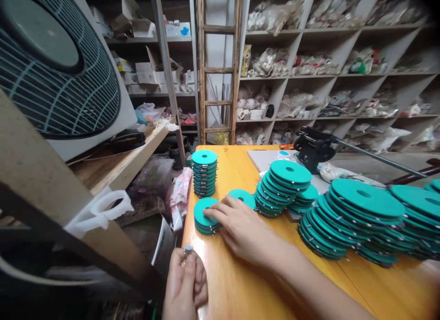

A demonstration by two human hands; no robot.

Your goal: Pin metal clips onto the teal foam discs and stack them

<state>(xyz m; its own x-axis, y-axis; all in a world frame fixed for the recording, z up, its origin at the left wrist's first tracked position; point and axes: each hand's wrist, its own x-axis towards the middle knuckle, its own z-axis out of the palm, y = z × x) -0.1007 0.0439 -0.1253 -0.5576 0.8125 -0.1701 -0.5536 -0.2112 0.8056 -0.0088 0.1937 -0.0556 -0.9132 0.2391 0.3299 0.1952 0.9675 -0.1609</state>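
Observation:
My right hand (pixel 245 228) reaches over a low stack of green foam discs (pixel 205 209), its fingers stretched across the top disc and touching it. Another green disc (pixel 242 198) lies just behind that hand, partly covered by it. At the table's left edge, my left hand (pixel 187 281) is closed, pinching a small grey-blue piece (pixel 188 250) between thumb and forefinger; its exact kind is unclear. Beyond the low stack stands a taller, narrow stack of green discs (pixel 204 173) with dark metallic bits along its side.
Taller leaning stacks of green discs (pixel 347 219) with white-tipped pins fill the right of the yellow table (pixel 237 283). A black clamp-like device (pixel 314 148) with a metal rod stands behind. A large fan (pixel 58 63) is at upper left; a wooden ladder (pixel 218 70) and shelves stand behind.

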